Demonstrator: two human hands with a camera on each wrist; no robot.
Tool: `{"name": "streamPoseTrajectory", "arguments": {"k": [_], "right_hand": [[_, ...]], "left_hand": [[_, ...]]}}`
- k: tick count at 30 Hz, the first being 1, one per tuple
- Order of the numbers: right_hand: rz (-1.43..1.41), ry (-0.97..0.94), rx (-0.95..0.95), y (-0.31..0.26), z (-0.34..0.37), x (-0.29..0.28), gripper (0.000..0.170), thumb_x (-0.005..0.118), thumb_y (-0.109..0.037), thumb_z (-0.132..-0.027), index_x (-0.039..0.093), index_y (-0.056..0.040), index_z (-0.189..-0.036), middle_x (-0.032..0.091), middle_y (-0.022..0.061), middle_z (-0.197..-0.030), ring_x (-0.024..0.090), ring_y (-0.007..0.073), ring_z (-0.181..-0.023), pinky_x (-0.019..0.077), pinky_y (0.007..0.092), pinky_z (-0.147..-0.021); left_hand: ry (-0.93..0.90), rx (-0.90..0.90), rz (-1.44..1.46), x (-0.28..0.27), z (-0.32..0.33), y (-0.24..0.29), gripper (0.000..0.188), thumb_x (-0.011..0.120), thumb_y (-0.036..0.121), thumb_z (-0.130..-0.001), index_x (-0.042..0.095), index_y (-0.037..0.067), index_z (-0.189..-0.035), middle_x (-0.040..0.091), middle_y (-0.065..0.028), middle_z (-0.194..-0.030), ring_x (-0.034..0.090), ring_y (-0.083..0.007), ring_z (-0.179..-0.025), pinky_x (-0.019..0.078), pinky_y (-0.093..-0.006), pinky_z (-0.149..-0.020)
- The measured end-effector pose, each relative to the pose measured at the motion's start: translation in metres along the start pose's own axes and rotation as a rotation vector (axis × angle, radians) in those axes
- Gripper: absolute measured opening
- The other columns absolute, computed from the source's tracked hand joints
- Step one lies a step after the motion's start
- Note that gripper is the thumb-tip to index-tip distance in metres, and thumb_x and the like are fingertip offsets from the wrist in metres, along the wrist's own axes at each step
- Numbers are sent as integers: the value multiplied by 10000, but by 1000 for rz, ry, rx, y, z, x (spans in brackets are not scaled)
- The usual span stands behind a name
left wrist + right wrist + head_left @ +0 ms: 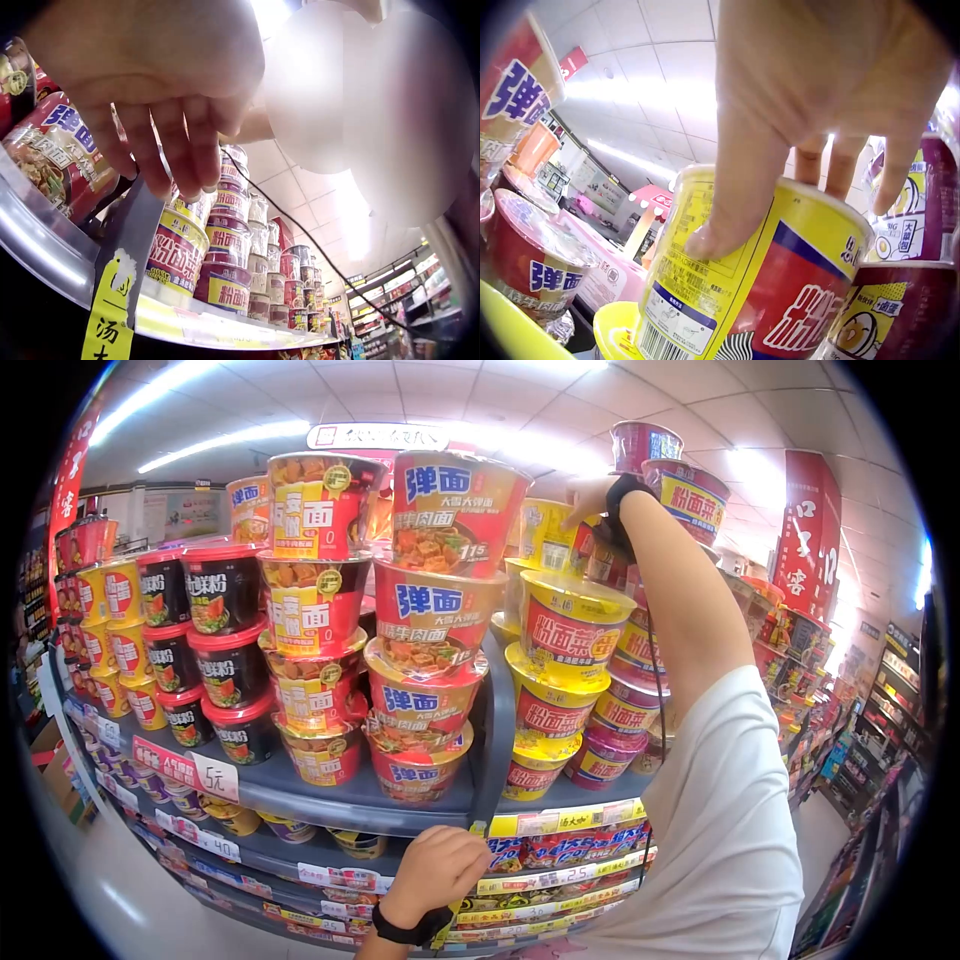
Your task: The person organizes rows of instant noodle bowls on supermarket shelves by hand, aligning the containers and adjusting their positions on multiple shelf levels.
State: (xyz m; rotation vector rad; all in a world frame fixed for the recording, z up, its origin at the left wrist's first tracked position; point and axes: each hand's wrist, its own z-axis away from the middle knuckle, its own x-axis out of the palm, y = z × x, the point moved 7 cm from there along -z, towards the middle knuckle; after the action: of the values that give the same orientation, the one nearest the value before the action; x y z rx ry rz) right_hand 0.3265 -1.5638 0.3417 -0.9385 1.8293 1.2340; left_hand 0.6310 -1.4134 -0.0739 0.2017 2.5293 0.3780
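Yellow noodle cup (757,292) in the right hand (810,82), high over the right bay

Grey shelf unit (330,810) fills our view, an upright divider (493,730) splitting its top level. Left of the divider we log a four-high column of red-and-tan cups (430,625); farther left, black cups with red lids (228,670). Right of it, a front column of yellow cups (560,640), three high, purple cups (605,760) beside. The noodle cup is above and behind that front column; whether it touches a cup beneath, we cannot tell. Right fingers grasp it from above, thumb on its printed yellow side. Left hand (438,868) hangs before the shelf's front edge, near the divider's foot, fingers released and loosely bent. Smallest noted: a price card (215,773) on the front edge, marked 5元.
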Motion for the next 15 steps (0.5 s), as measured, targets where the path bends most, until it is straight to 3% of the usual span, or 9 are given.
{"name": "streamPoseTrajectory", "arguments": {"k": [6, 10, 11, 15], "right_hand": [[4, -9, -19, -5, 1, -3, 600, 795, -456, -733, 617, -39, -1127, 676, 114, -1021, 639, 233, -926, 509, 354, -787], [70, 109, -54, -18, 8, -10, 520, 735, -465, -789, 624, -83, -1123, 668, 78, -1010, 616, 218, -944, 487, 348, -828], [103, 68, -103, -20, -1, -6, 429, 677, -434, -845, 627, -85, -1090, 662, 71, -1006, 608, 221, -927, 477, 367, -828], [61, 242, -296, -16, -28, 0, 470, 625, -488, -849, 653, -47, -1010, 681, 154, -945, 642, 320, -887, 499, 430, -777]], "left_hand": [[40, 39, 22, -7, -5, -3, 68, 687, 147, -815, 672, 82, -802, 692, -42, -865, 657, -246, -822, 503, -360, -767], [43, 52, 17, -9, -8, -7, 81, 688, 146, -812, 665, 81, -768, 688, -39, -848, 658, -243, -811, 505, -358, -753], [40, 49, 13, -10, -9, -9, 85, 688, 145, -811, 663, 81, -761, 688, -38, -845, 658, -242, -808, 505, -357, -750], [31, 33, 12, -12, -8, -13, 61, 679, 117, -797, 680, 69, -759, 697, -45, -824, 659, -247, -778, 503, -367, -731]]}}
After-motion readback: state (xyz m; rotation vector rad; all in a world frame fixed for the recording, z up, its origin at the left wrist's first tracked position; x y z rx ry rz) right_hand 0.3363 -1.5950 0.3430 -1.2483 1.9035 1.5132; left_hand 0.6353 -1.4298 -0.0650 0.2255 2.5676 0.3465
